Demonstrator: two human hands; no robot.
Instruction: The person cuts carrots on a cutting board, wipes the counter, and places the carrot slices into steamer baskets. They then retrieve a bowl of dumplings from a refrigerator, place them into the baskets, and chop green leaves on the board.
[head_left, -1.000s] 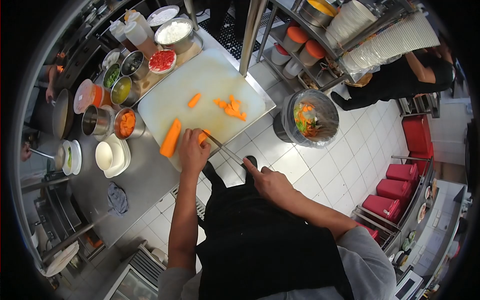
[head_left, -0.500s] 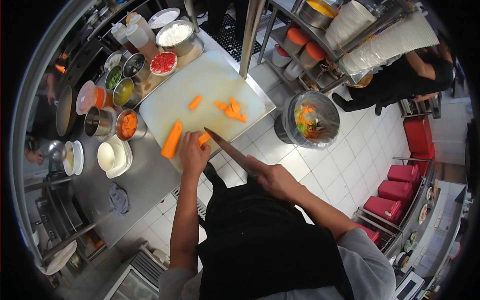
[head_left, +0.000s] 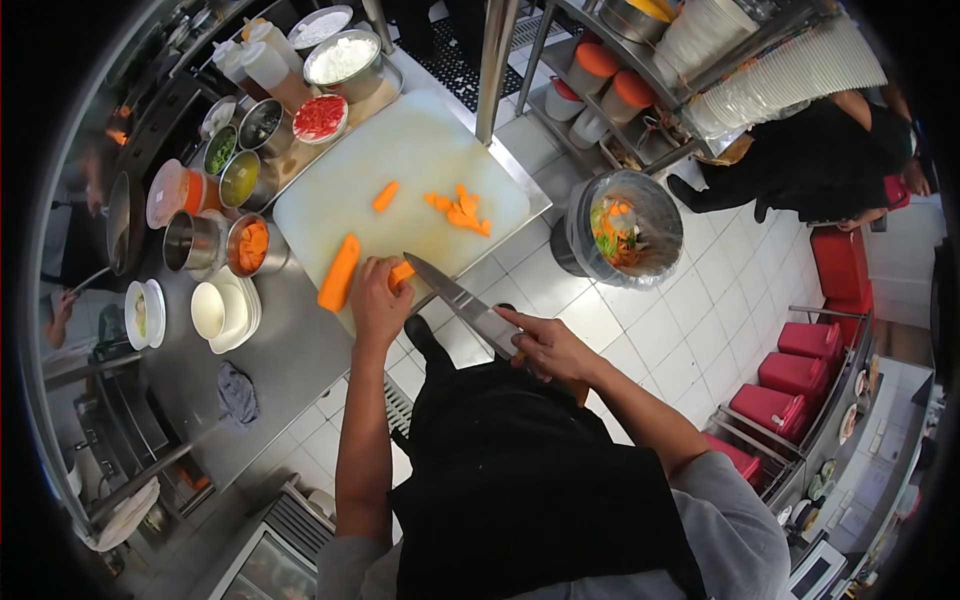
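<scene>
My left hand [head_left: 380,305] is closed around a piece of carrot [head_left: 401,272] at the near edge of the white cutting board [head_left: 320,190]. In my right hand [head_left: 552,347] is the handle of a kitchen knife [head_left: 465,305]. Its broad blade faces up toward me, and its tip lies just beside the held piece. A longer carrot chunk [head_left: 340,272] rests left of my left hand. Farther up the board lie a small carrot stick [head_left: 385,196] and a loose pile of carrot trimmings [head_left: 462,211].
A lined bin [head_left: 660,245] with vegetable scraps stands on the floor right of the board. Along the board's left sit a metal pot of carrot slices [head_left: 255,245], a tub of red pieces [head_left: 321,118] and squeeze bottles [head_left: 270,68]. A co-worker [head_left: 820,160] stands at upper right.
The knife has rolled in my right hand, so the flat of its blade now shows. My left hand and its carrot piece have shifted slightly up and left.
</scene>
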